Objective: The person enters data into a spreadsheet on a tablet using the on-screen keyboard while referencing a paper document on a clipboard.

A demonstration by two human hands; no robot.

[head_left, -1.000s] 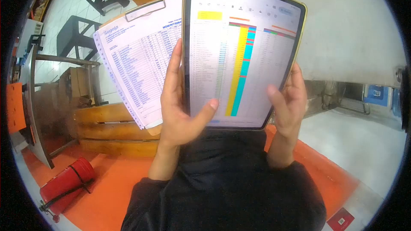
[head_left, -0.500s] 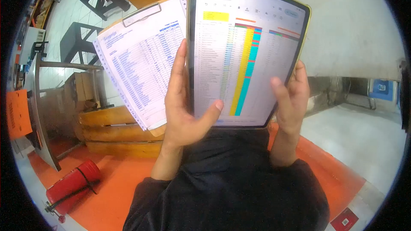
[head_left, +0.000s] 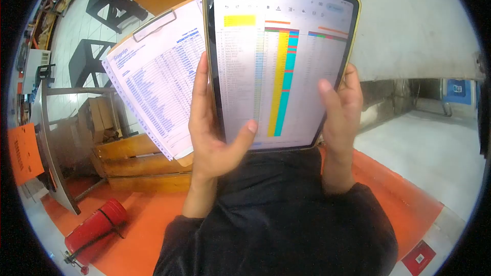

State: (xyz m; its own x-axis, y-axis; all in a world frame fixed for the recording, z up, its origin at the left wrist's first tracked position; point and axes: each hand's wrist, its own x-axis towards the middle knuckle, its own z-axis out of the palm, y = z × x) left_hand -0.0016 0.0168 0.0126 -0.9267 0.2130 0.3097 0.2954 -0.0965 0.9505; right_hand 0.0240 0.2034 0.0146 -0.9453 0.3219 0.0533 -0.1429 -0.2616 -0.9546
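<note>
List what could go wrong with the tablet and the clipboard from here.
The left hand's thumb lies over the spreadsheet on the tablet, so a stray touch might scroll or change it. Both hands grip the tablet low on its sides, so its upper part could tip if the right hand loosens. The clipboard sticks out beside the tablet; its support is hidden, so it might slip.

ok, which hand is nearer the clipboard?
Left. The left hand overlaps the clipboard in view; the right hand is across the tablet from it.
</note>
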